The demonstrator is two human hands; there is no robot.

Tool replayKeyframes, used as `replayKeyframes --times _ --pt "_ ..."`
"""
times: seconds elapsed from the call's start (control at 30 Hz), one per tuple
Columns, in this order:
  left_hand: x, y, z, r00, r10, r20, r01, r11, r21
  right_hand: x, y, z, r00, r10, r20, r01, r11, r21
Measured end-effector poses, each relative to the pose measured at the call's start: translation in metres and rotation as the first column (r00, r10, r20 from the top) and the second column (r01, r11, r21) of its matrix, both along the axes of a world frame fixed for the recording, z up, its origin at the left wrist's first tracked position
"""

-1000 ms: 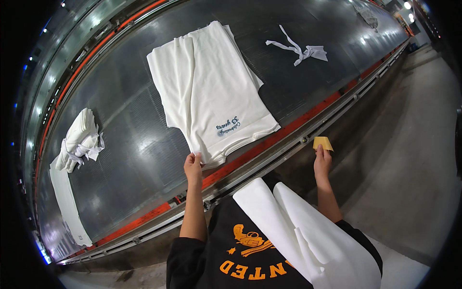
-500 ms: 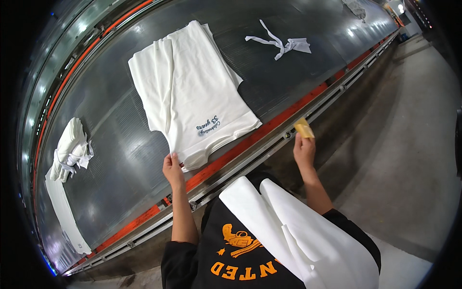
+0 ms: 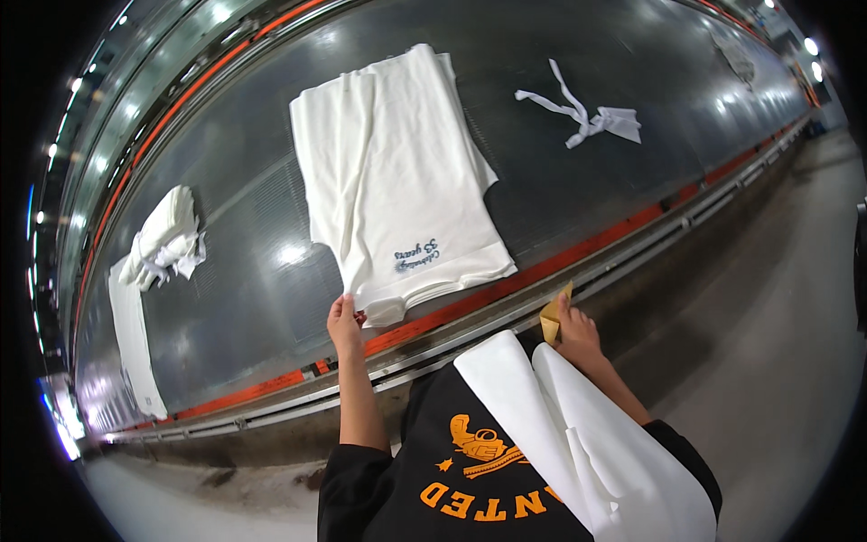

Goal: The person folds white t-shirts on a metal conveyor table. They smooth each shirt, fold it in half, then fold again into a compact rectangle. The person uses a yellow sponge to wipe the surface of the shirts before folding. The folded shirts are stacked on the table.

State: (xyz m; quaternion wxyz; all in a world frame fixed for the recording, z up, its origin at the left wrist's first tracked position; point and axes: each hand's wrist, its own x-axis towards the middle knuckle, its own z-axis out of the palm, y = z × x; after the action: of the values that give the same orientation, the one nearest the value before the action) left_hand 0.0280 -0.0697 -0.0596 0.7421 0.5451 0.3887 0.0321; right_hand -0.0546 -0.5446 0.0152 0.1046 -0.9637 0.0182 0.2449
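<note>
A stack of white cut fabric panels (image 3: 406, 163) lies on the dark metal table, a small dark print near its closest edge. My left hand (image 3: 346, 325) pinches the near left corner of the stack between thumb and fingers. Off the table's edge, my right hand (image 3: 581, 340) grips a folded tan piece of paper (image 3: 550, 322), its forefinger laid along it. White cloth (image 3: 587, 443) hangs in long folds down the front of my black shirt.
The dark metal table (image 3: 244, 235) has a red strip and metal rail (image 3: 506, 312) along its near side. A tied white fabric bundle (image 3: 167, 237) rests at the left on a long white strip (image 3: 135, 343). Knotted white cloth strips (image 3: 591, 120) lie at right.
My right hand has come down and turned, bringing the tan paper lower beside the rail. My left hand keeps its pinch on the stack's corner. The whole view has shifted.
</note>
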Motion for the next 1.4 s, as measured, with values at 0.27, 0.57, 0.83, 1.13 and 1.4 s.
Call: replayKeyframes --times 0.27,0.57,0.83,1.13,1.4 --pt "0.028 -0.055 0.087 0.990 -0.053 0.130 0.080 0.974 -0.211 0.089 0.012 0.045 0.941 -0.338 0.013 0.247 0.713 0.656" --pt "0.042 -0.078 0.191 0.968 -0.007 0.252 0.183 0.706 -0.685 0.162 0.193 0.004 0.412 0.245 -0.877 0.904 -0.228 0.361" --pt "0.023 -0.036 0.223 0.854 -0.037 0.519 0.374 0.738 -0.562 0.240 0.078 0.043 0.494 -0.446 -0.747 0.382 -0.660 0.647" --pt "0.067 -0.077 0.265 0.669 -0.232 0.706 0.624 0.691 -0.365 0.186 0.034 0.164 0.843 -0.335 -0.421 0.312 -0.333 0.890" --pt "0.047 -0.159 0.260 0.693 -0.424 0.583 0.698 0.598 -0.394 0.135 0.140 0.129 0.583 0.316 -0.748 0.782 -0.470 0.410"
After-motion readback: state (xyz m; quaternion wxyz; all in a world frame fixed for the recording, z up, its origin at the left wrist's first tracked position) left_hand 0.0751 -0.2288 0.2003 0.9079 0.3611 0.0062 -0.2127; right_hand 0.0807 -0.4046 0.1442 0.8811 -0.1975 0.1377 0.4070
